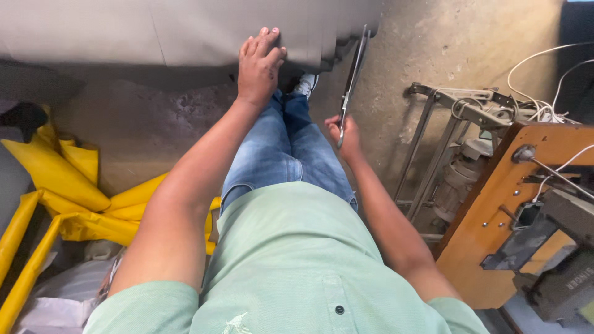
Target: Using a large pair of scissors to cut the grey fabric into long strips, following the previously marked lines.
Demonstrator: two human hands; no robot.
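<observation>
My left hand (260, 65) lies flat, fingers together, on the edge of a grey fabric sheet (154, 31) that hangs across the top of the view. My right hand (345, 133) is shut on the handles of a long pair of scissors (352, 74); the blades point up along the fabric's right edge and look slightly parted. I look down on my green shirt, blue jeans and a white shoe (306, 83) on the concrete floor.
A sewing machine (566, 272) on a wooden table (495, 247) with a metal stand (445, 148) and white cables stands at the right. Yellow material (68, 185) is heaped on the floor at the left, beside white bags (55, 297).
</observation>
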